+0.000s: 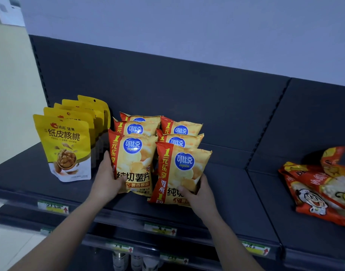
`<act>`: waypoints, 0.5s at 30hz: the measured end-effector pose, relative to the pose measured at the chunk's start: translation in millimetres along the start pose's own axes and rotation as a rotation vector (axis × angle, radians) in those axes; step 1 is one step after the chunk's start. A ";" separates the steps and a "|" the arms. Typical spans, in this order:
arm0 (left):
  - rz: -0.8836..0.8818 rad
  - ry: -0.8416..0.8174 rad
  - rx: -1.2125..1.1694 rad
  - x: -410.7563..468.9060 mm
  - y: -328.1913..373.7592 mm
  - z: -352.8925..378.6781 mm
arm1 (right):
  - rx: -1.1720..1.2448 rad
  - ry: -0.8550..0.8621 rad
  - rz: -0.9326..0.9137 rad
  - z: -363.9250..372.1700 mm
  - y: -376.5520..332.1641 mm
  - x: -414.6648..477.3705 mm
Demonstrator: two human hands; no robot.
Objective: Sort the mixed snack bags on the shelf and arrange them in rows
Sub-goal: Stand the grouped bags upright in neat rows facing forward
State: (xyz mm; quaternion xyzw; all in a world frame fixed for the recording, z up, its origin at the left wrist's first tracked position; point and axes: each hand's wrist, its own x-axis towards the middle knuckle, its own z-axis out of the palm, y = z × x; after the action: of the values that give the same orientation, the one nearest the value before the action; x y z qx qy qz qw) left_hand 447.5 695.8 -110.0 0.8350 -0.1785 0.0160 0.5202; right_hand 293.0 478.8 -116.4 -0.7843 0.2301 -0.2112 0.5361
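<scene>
Two rows of orange-yellow chip bags stand upright at the middle of the dark shelf (232, 184). My left hand (107, 177) grips the lower left edge of the front bag of the left row (135, 161). My right hand (199, 194) holds the lower right corner of the front bag of the right row (184, 173). More chip bags (179, 130) stand behind both. A row of yellow walnut pouches (67, 147) stands to the left. Several red-orange snack bags (320, 188) lie in a loose heap at the right.
The shelf's dark back panel (167, 90) rises behind the bags. Price-tag strips (160, 228) run along the front edges of this shelf and the ones below. Bottle tops (128, 261) show on a lower shelf. A pale wall stands at the left.
</scene>
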 end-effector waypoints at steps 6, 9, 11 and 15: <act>0.116 0.121 0.277 -3.6 7.3 0.8 | -0.097 0.056 -0.060 -4.8 -3.6 -10.3; 0.187 0.157 0.385 -5.2 22.2 1.1 | -0.183 0.080 -0.096 -13.1 -6.4 -15.8; 0.234 0.159 0.405 -5.6 39.2 1.7 | -0.264 0.091 -0.098 -21.4 -10.4 -19.3; 0.364 0.119 0.437 -5.8 84.3 10.0 | -0.484 0.161 -0.107 -49.1 -16.5 -24.3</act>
State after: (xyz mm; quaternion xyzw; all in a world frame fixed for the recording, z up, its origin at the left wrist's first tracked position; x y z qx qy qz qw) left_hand 414.0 655.5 -43.1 0.8790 -0.2870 0.1962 0.3262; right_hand 247.3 461.9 -86.5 -0.8816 0.2738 -0.2397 0.3007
